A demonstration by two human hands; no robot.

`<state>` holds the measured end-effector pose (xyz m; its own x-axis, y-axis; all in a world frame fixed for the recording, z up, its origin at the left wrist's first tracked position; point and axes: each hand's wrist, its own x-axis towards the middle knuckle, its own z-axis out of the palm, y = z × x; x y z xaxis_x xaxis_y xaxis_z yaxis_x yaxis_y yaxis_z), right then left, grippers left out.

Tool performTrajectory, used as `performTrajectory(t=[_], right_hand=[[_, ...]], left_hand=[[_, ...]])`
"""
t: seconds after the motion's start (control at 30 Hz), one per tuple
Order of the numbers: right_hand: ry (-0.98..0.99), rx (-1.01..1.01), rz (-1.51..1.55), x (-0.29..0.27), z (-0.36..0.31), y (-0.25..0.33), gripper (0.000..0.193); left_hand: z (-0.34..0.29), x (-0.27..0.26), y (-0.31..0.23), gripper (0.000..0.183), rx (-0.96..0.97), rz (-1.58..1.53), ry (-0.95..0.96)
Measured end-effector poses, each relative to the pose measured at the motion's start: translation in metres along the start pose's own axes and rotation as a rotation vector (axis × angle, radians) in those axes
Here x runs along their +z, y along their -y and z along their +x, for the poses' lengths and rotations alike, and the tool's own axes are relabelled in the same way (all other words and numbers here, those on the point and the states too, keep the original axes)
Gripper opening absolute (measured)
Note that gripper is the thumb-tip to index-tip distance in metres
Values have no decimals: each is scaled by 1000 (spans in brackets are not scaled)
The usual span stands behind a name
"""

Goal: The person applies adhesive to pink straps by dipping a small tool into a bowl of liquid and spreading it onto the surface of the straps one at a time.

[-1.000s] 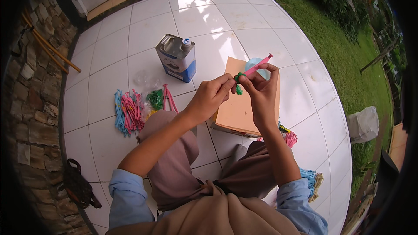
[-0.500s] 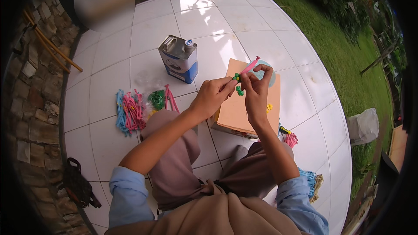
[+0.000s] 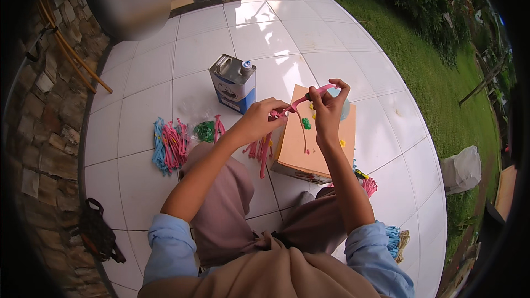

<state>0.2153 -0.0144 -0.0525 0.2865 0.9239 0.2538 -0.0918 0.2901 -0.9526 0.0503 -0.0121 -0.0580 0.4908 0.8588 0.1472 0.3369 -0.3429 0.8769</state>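
In front of me, above a cardboard box, a long pink plastic strap stretches between my hands. My left hand pinches its left part, and a pink tail hangs below those fingers. My right hand is closed on the other part, its index finger raised and bent. At the right fingertips sits a small dark piece, perhaps the green flower seen edge-on. A thin strand with a pink end dangles over the box. On the box lie a green flower-shaped piece and a yellow flower-shaped piece.
A blue and silver metal can stands left of the box. Blue and pink straps lie by a clear bag of green pieces. More blue straps are at my right. A dark bag rests near the stone wall.
My left hand has moved left, away from the right, and now holds the pink strap stretched between them. The green flower visible at my fingertips before is now mostly hidden.
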Motion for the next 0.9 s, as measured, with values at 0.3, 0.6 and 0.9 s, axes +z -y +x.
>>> performTrajectory(t=[0.3, 0.6, 0.9], right_hand=[[521, 324, -474, 34, 32, -55, 32], [1297, 188, -438, 233, -59, -192, 75], [1122, 293, -161, 305, -141, -309, 51]], left_hand=[[-12, -100, 40, 44, 188, -487, -494], [-134, -155, 193, 28, -157, -398, -1002], [-172, -149, 323, 26, -526, 484, -890]])
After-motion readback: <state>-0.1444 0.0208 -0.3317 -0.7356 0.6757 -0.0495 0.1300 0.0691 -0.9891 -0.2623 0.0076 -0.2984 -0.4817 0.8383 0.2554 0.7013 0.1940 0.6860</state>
